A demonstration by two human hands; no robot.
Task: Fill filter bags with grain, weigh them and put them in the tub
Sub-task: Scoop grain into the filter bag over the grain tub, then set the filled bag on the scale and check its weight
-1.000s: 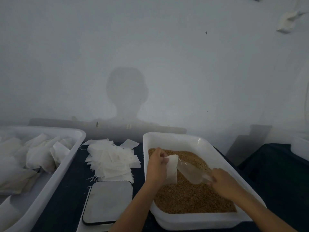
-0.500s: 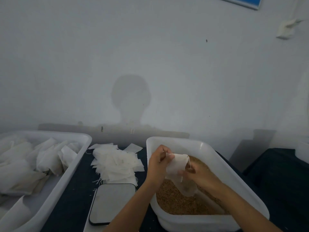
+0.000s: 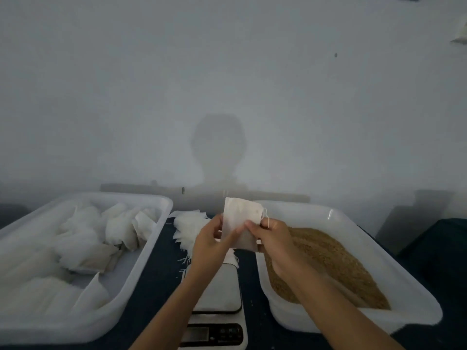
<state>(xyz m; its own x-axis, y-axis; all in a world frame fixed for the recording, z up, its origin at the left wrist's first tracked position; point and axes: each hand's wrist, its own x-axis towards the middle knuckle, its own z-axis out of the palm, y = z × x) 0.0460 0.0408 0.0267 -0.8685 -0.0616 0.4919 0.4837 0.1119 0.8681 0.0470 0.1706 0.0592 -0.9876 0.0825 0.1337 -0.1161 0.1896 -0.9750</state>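
- Filter bag (image 3: pixel 241 224): held at frame centre, above the scale (image 3: pixel 214 294), upright, partly filled by the look of it.
- Grip: left hand (image 3: pixel 211 245) pinches its left edge; right hand (image 3: pixel 271 238) pinches the right side near the drawstring (image 3: pixel 265 215).
- Risk: tilting the mouth could spill grain (onto the dark worktop (image 3: pixel 161 261)).
- Tub (image 3: pixel 141 263) of finished bags lies at left; grain tray (image 3: pixel 353 228) at right.

Scale (image 3: pixel 214 296) between tub (image 3: pixel 141 294) and grain tray (image 3: pixel 404 284)
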